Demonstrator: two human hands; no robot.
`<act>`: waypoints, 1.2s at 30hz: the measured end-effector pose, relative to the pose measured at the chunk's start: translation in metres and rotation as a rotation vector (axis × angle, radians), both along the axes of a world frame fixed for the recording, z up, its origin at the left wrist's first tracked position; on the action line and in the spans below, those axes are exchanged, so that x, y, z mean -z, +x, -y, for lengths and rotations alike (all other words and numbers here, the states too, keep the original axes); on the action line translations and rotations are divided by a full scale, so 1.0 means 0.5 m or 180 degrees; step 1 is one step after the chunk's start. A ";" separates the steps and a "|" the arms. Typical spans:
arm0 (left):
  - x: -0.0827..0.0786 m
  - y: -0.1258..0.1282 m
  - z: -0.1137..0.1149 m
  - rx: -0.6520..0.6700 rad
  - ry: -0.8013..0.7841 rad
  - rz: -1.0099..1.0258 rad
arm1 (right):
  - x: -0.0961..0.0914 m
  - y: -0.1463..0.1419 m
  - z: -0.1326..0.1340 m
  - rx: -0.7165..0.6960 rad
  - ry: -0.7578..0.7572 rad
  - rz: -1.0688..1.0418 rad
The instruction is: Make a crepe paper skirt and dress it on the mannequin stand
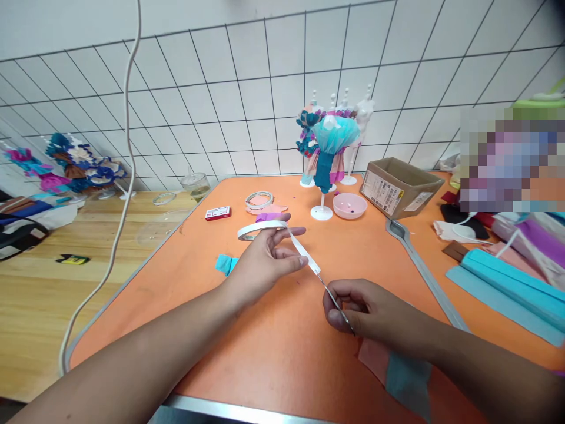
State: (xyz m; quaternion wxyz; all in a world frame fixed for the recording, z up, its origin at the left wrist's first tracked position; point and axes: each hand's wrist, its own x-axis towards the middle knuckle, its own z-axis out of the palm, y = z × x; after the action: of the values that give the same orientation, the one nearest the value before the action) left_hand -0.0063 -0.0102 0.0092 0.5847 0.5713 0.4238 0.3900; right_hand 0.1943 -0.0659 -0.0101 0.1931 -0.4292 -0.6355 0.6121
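My left hand (269, 256) holds a roll of white tape (250, 231) by the index finger and thumb side, with a white strip (304, 252) pulled off it toward the right. In my right hand (359, 306) is a pair of thin metal tweezers (332, 295), pinched between thumb and fingers. Their tip meets the free end of the strip. Under my right wrist lie pieces of salmon and grey-teal fabric (408, 377). A small turquoise scrap (226, 264) rests beside my left wrist.
Behind my hands stand a white mannequin stand (321, 212) dressed in teal fabric, a pink bowl (350, 206) and a cardboard box (384, 188). Another tape roll (259, 201) and a red box (218, 213) lie left. Blue fabric (512, 288) lies right; a white cable (128, 118) hangs left.
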 end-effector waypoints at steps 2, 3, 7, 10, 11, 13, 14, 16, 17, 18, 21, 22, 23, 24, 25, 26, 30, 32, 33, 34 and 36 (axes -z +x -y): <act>-0.001 0.000 -0.001 -0.0020 0.0007 0.0013 | 0.002 0.000 0.000 -0.0020 -0.0064 -0.0072; -0.001 0.000 -0.001 -0.0021 0.0006 0.0016 | 0.003 0.000 -0.001 -0.0021 -0.0079 -0.0090; 0.000 0.001 0.000 0.0014 0.0003 -0.0021 | 0.008 0.001 -0.001 -0.0004 -0.0089 -0.0159; 0.001 0.001 0.001 0.0044 -0.0002 -0.0038 | 0.010 0.002 0.001 0.0031 -0.0098 -0.0220; 0.002 0.000 0.001 0.0043 -0.0008 -0.0035 | 0.010 0.002 0.001 0.0042 -0.0107 -0.0240; 0.003 0.001 0.001 0.0045 -0.0020 -0.0031 | 0.009 0.002 0.001 0.0047 -0.0129 -0.0257; 0.003 0.001 0.002 0.0050 -0.0025 -0.0027 | 0.009 0.001 0.001 0.0060 -0.0134 -0.0260; 0.004 0.002 0.003 0.0072 -0.0044 -0.0012 | 0.010 0.001 0.000 0.0085 -0.0145 -0.0256; 0.004 0.002 0.004 0.0080 -0.0052 -0.0004 | 0.010 0.000 0.000 0.0095 -0.0155 -0.0260; 0.004 0.002 0.004 0.0087 -0.0055 0.0003 | 0.010 0.000 -0.001 0.0109 -0.0168 -0.0265; 0.003 0.003 0.005 0.0101 -0.0038 -0.0004 | 0.009 -0.001 -0.001 0.0132 -0.0218 -0.0225; 0.002 0.003 0.004 0.0103 -0.0032 -0.0006 | 0.009 -0.001 0.000 0.0137 -0.0224 -0.0215; 0.001 0.002 0.004 0.0105 -0.0030 -0.0005 | 0.009 -0.001 0.000 0.0140 -0.0233 -0.0216; 0.001 0.002 0.003 0.0102 -0.0033 -0.0005 | 0.009 -0.001 0.001 0.0143 -0.0241 -0.0220; 0.001 0.002 0.003 0.0093 -0.0037 -0.0007 | 0.010 -0.001 0.001 0.0144 -0.0250 -0.0222; 0.001 0.001 0.002 0.0079 -0.0041 -0.0009 | 0.010 -0.001 0.001 0.0152 -0.0259 -0.0215; 0.001 -0.002 0.000 0.0046 -0.0037 0.0024 | 0.008 -0.001 0.001 0.0176 -0.0237 -0.0165; 0.001 -0.003 -0.001 0.0060 -0.0040 0.0058 | 0.006 -0.001 0.000 0.0163 -0.0193 -0.0224; 0.001 -0.003 -0.001 0.0066 -0.0044 0.0067 | 0.005 -0.001 0.000 0.0155 -0.0172 -0.0240; 0.000 -0.003 -0.001 0.0067 -0.0049 0.0068 | 0.005 -0.001 0.000 0.0150 -0.0161 -0.0238; -0.001 -0.002 -0.001 0.0061 -0.0066 0.0049 | 0.005 0.000 -0.001 0.0161 -0.0160 -0.0180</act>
State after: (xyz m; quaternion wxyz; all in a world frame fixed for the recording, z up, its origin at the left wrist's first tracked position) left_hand -0.0075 -0.0098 0.0098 0.5975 0.5662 0.4178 0.3844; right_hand 0.1940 -0.0656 -0.0124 0.2155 -0.4324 -0.6032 0.6347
